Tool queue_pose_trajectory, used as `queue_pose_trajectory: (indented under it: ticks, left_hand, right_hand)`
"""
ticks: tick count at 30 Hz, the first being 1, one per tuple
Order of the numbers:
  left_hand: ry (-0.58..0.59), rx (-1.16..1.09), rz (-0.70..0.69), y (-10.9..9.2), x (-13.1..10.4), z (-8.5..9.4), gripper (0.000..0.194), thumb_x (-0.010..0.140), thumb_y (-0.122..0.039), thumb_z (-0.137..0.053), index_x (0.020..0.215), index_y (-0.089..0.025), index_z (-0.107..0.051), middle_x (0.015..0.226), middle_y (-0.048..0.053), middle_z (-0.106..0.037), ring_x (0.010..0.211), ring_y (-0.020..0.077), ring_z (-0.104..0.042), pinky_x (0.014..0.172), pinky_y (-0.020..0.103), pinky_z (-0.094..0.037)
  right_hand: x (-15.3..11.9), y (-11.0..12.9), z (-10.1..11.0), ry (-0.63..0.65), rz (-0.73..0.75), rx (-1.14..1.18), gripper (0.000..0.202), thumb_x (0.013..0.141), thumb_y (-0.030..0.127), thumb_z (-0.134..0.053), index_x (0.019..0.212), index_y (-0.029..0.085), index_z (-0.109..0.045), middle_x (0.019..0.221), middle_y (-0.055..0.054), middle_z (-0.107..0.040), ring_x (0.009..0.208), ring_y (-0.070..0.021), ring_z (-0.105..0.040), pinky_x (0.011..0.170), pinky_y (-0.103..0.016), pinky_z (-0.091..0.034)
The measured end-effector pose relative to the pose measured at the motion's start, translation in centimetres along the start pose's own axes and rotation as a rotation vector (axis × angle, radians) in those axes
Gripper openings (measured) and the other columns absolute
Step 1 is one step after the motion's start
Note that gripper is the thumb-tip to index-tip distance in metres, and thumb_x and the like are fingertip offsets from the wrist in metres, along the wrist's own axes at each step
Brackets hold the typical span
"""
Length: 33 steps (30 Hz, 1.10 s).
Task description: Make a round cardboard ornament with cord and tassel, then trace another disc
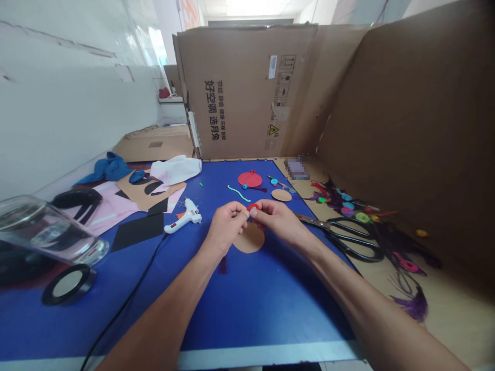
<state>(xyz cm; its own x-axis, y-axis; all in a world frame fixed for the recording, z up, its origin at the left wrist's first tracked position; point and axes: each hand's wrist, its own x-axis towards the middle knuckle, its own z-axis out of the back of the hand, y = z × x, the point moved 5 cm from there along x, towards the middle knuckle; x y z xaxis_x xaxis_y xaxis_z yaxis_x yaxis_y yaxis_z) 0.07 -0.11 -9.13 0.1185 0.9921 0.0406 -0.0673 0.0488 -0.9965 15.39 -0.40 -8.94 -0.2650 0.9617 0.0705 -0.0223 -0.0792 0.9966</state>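
Note:
My left hand (228, 224) and my right hand (274, 219) meet over the middle of the blue mat, fingertips pinched together. Between them is a small red ring-like piece (252, 207), gripped by the fingers of both hands. Beneath the hands lies a round brown cardboard disc (249, 241), partly covered by them. A dark purple tassel (223, 265) hangs or lies just below my left wrist; which one is unclear. Beyond the hands are a red disc (249, 179), a pale green cord (238, 193) and a smaller tan disc (281, 195).
A white glue gun (185, 216) with a black cable rests to the left. Large black-handled scissors (348, 237) and colorful tasselled pieces lie right. At far left are a clear plastic cup (50, 229) and a round lid (68, 284). Cardboard walls (247, 93) stand behind.

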Motion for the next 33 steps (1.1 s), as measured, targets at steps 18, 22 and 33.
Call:
queue_pose_trajectory:
  ticks: [18,22,33]
  left_hand:
    - [0.002,-0.057,0.05,0.2,0.1,0.0,0.016,0.073,-0.035,-0.07,0.075,-0.02,-0.064,0.058,-0.004,-0.06,0.048,0.0076,-0.046,0.048,0.02,-0.032]
    - [0.003,-0.042,0.049,0.4,0.1,0.0,0.017,0.073,-0.036,-0.07,0.076,-0.02,-0.065,0.058,-0.004,-0.06,0.049,0.0079,-0.047,0.048,0.021,-0.034]
    - [0.047,0.009,0.006,0.3,-0.2,-0.6,0.017,0.077,-0.037,-0.068,0.074,-0.021,-0.064,0.06,-0.003,-0.062,0.049,0.0083,-0.048,0.05,0.021,-0.036]
  right_hand:
    - [0.1,0.3,1.6,-0.065,0.0,-0.021,0.056,0.077,0.072,-0.082,0.083,0.02,-0.065,0.077,-0.001,-0.067,0.063,-0.013,-0.057,0.062,-0.029,-0.046]
    - [0.2,0.3,1.5,-0.089,0.025,-0.055,0.055,0.075,0.071,-0.084,0.08,0.02,-0.063,0.071,0.002,-0.062,0.06,-0.012,-0.052,0.06,-0.028,-0.042]
    - [0.2,0.2,1.1,-0.071,0.024,-0.023,0.055,0.078,0.072,-0.081,0.084,0.02,-0.065,0.075,0.001,-0.062,0.064,-0.0128,-0.054,0.063,-0.028,-0.044]
